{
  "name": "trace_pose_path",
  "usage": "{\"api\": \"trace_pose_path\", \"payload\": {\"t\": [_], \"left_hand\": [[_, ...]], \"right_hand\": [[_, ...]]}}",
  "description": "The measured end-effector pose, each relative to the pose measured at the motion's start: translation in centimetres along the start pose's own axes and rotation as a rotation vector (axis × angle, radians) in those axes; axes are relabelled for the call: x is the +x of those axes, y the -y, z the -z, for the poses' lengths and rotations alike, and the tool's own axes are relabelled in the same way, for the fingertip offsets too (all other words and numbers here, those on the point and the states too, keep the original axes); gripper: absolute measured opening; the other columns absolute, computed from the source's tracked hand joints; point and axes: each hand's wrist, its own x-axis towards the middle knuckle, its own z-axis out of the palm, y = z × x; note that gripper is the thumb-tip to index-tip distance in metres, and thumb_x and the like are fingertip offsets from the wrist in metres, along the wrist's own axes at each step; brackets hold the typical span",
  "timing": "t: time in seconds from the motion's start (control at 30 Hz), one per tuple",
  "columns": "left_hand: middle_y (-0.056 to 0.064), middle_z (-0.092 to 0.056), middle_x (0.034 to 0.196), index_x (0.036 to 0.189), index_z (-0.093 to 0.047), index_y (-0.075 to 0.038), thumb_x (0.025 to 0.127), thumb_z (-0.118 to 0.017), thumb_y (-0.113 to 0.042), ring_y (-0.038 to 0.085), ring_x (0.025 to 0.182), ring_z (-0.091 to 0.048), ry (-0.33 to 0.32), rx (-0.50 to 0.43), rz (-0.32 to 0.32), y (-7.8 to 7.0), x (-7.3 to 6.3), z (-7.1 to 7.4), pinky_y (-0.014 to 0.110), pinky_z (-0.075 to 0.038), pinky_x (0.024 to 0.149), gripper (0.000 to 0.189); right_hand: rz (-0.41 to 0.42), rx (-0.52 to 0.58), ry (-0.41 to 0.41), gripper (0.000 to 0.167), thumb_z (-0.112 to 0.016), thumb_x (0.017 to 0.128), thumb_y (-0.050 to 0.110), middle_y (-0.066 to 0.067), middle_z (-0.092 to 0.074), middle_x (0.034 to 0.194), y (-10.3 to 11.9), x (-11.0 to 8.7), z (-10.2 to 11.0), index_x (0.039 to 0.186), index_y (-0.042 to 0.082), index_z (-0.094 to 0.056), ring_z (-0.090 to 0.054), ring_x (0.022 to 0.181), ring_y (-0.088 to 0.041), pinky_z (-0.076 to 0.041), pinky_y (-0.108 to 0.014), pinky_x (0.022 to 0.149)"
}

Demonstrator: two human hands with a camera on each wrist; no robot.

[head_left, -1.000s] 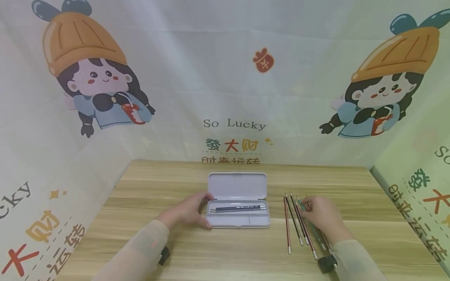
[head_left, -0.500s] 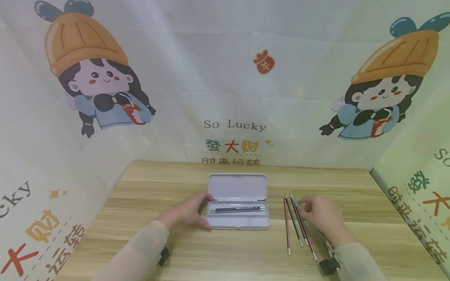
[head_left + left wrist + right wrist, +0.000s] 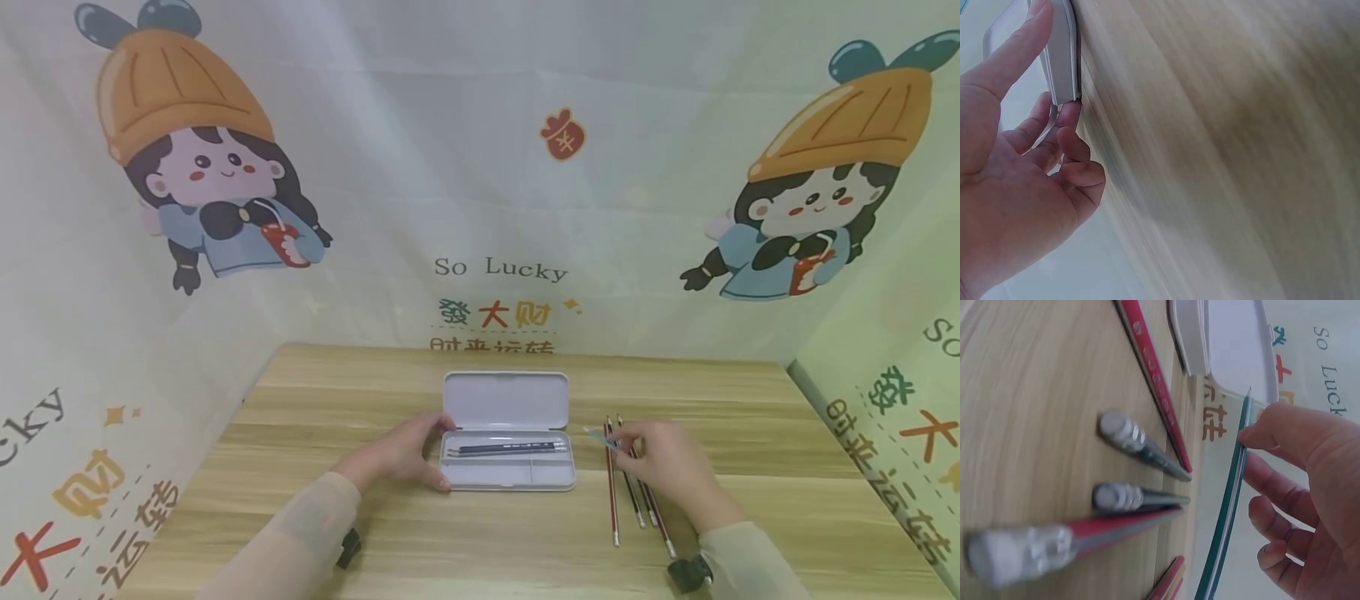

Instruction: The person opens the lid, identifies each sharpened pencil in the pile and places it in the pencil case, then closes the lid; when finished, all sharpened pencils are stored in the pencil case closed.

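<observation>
An open white pencil case (image 3: 486, 475) lies on the table with its lid raised at the back. Dark pencils (image 3: 506, 448) rest in its rear compartment. My left hand (image 3: 401, 450) grips the case's left end, thumb at the front corner and fingers at the back; the left wrist view shows the hand (image 3: 1019, 156) around the case's end (image 3: 1063, 62). Between thumb and forefinger, my right hand (image 3: 671, 467) pinches a teal pencil (image 3: 1230, 494), its tip pointing toward the case. Beneath that hand lie several red and black pencils (image 3: 612, 492), partly hidden by it.
The wooden table (image 3: 375, 542) meets a printed cloth backdrop (image 3: 495, 183) at the back and sides. In the right wrist view, a red pencil (image 3: 1154, 381) and eraser ends (image 3: 1119, 428) lie close below the teal one.
My right hand has lifted the teal pencil from the group and moved it left, toward the case. The left hand has stayed on the case.
</observation>
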Motion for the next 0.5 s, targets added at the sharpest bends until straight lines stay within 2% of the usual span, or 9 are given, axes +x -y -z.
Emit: {"api": "trace_pose_path", "payload": {"t": [0.23, 0.5], "left_hand": [[0.019, -0.061, 0.135, 0.132, -0.055, -0.006, 0.064, -0.098, -0.018, 0.04, 0.135, -0.052, 0.001, 0.004, -0.013, 0.0, 0.0, 0.1, 0.057, -0.036, 0.122, 0.081], [0.019, -0.06, 0.136, 0.131, -0.055, -0.006, 0.064, -0.097, -0.017, 0.04, 0.136, -0.051, 0.002, 0.005, -0.018, 0.0, 0.0, 0.0, 0.057, -0.035, 0.122, 0.08]], "right_hand": [[0.035, 0.016, 0.029, 0.02, -0.08, 0.081, 0.016, 0.016, -0.064, 0.074, 1.2, 0.4, -0.4, 0.099, 0.023, -0.081, -0.042, 0.054, -0.003, -0.035, -0.02, 0.044], [0.123, 0.04, 0.035, 0.018, -0.081, 0.079, 0.014, 0.016, -0.064, 0.071, 2.5, 1.4, -1.4, 0.095, 0.021, -0.082, -0.045, 0.058, 0.001, -0.04, -0.018, 0.049]]}}
